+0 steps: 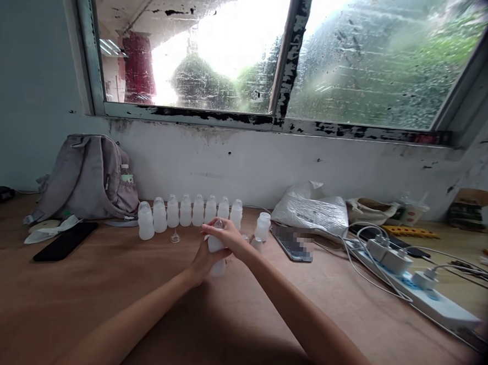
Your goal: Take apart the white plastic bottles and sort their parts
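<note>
Holding one white bottle (216, 244) near the middle of the counter (108, 295), two hands clamped on it: left hand (206, 262) around the body, right hand (224, 236) over the top. Contact between base and counter: cannot tell. Behind, eight capped bottles (185, 212) stand upright in a row. Right of the row, one open-topped bottle (262, 227); in front of it, one clear nipple (175, 236). Farther out: one backpack (89, 176) left, one silver bag (312, 211) and one power strip (439, 304) right.
</note>
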### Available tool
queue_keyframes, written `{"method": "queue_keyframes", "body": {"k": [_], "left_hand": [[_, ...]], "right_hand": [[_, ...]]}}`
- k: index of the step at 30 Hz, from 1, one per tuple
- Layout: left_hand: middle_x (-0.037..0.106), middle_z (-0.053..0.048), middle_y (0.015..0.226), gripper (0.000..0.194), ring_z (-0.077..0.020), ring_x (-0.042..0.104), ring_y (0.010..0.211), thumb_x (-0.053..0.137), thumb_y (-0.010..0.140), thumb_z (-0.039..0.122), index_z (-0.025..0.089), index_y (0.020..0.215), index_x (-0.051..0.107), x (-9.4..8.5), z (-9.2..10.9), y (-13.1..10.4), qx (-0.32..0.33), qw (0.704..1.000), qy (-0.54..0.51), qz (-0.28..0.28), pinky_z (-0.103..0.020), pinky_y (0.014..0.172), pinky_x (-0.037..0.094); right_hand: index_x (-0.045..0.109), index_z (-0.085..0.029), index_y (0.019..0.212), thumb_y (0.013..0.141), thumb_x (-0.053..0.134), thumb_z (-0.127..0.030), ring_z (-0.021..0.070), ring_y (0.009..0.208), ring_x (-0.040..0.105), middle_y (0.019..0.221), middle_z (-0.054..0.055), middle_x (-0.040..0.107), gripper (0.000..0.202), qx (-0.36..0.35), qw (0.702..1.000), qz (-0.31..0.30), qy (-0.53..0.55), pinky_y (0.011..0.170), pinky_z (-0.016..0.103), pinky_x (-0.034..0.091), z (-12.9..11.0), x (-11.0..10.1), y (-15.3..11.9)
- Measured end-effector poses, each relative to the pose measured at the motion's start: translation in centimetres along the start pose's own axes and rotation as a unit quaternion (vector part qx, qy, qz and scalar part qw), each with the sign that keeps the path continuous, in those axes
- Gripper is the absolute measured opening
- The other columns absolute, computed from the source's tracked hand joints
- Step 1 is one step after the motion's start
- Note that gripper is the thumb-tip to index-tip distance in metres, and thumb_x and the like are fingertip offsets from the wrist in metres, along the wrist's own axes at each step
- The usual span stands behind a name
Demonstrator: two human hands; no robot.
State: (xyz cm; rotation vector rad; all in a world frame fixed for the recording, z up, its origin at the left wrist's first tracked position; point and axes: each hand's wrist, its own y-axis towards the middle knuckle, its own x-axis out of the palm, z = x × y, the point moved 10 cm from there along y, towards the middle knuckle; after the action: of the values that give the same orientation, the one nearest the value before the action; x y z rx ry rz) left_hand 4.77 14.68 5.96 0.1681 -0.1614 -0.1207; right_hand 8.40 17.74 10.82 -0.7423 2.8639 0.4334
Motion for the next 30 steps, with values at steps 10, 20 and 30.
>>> {"method": "queue_keyframes", "body": {"k": [10, 20, 30], "left_hand": [[0.051, 0.002, 0.06, 0.015, -0.0115, 0.05, 0.048, 0.054, 0.059, 0.015, 0.015, 0.073, 0.05, 1.7, -0.7, -0.2, -0.074, 0.984, -0.096, -0.133, -0.024, 0.045, 0.036], [0.042, 0.004, 0.049, 0.025, -0.0112, 0.046, 0.043, 0.053, 0.053, 0.027, 0.014, 0.074, 0.047, 6.6, 2.2, -4.7, -0.144, 0.835, -0.305, -0.435, -0.025, 0.044, 0.034], [0.045, 0.002, 0.057, 0.025, -0.0112, 0.05, 0.049, 0.053, 0.057, 0.024, 0.012, 0.079, 0.05, 4.8, 0.1, -3.2, -0.157, 0.882, -0.232, -0.379, -0.025, 0.05, 0.036]], "right_hand": [[0.054, -0.016, 0.069, 0.063, 0.063, -0.036, 0.0178, 0.073, 0.059, 0.064, 0.003, 0.061, 0.023, 0.016, 0.994, -0.006, 0.109, 0.047, 0.019, 0.039, -0.3, 0.1, -0.2], [0.051, -0.02, 0.107, 0.055, 0.071, -0.033, 0.0178, 0.095, 0.052, 0.103, 0.007, 0.056, 0.058, 0.02, 0.95, -0.238, 0.202, 0.084, 0.029, 0.038, -0.7, 1.1, -1.7], [0.056, -0.016, 0.079, 0.075, 0.051, -0.046, 0.0076, 0.054, 0.045, 0.066, -0.001, 0.049, 0.03, -0.021, 0.979, -0.098, 0.177, 0.052, 0.021, 0.037, -1.8, -3.6, -0.3]]}}
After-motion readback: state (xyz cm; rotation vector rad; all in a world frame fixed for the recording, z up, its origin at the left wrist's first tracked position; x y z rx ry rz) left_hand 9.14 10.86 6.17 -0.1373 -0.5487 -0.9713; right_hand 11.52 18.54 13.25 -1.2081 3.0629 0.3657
